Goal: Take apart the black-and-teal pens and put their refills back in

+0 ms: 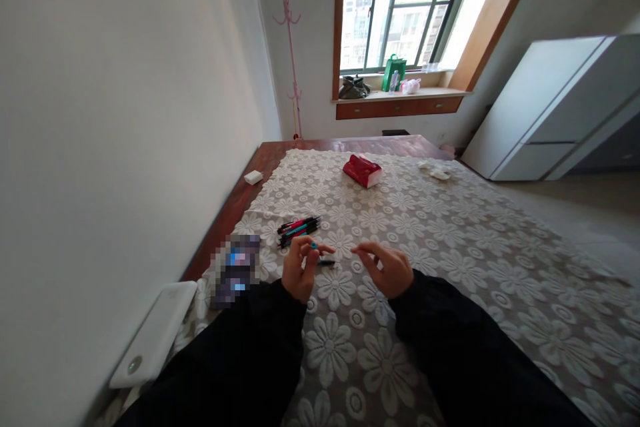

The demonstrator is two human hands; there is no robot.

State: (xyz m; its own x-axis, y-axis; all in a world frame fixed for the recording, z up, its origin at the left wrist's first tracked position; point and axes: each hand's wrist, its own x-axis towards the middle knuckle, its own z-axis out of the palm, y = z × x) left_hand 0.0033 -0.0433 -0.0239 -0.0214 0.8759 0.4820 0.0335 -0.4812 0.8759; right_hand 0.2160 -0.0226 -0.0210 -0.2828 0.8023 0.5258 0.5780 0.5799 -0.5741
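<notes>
Floral lace cloth [330, 347], patterned with pale petals, covered the glossy reddish wood table [273, 159]. Near the middle, the left hand [301, 270] pinched a small, rounded teal piece [314, 245] between thumb and finger. To its right, the right hand [387, 270] curled with fingertips close; whether they gripped anything, I could not tell. Slim pens [299, 231] lay bundled just beyond the left hand, a crumpled red packet [361, 170] farther off.

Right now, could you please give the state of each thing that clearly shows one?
Left hand: closed on small teal piece
Right hand: bent, grip unclear
Pens: piled, lying down
Red tissue pack: lying on floral tablecloth
Sill drawers: shut
Green bag: upright
Coat rack: standing
</notes>
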